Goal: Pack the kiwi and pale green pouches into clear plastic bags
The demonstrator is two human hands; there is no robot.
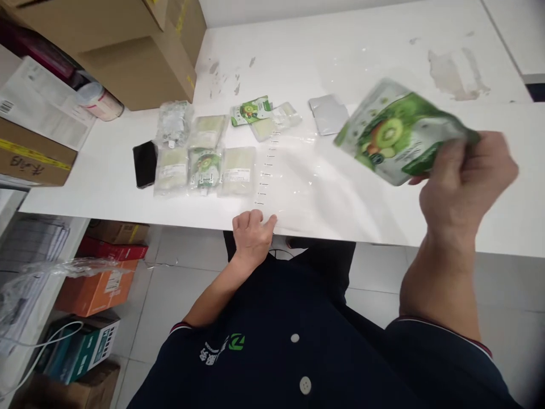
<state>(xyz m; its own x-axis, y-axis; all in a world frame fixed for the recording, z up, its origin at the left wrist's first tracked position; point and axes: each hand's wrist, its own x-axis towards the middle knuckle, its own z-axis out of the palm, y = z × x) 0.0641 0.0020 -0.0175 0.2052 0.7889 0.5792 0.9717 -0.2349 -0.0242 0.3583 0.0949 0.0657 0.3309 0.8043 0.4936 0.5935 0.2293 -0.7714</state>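
My right hand (466, 176) grips the right end of a green and silver pouch (392, 136) with kiwi pictures, raised over the right half of the white table (361, 210). My left hand (254, 236) rests at the table's front edge with curled fingers, by the lower left corner of a clear plastic sheet (293, 182) with small dark marks along its left side. What its fingers hold, if anything, is too small to make out. Left of the sheet lie several wrapped packs (237, 170). Behind it are a small green pouch (251, 111) and a silver packet (328, 115).
A black phone (145, 164) lies left of the packs. Cardboard boxes (140, 68) and a round container (100, 102) stand at the back left. Below on the left, shelves hold an orange box (96, 287), a teal box (85, 349) and a white cable.
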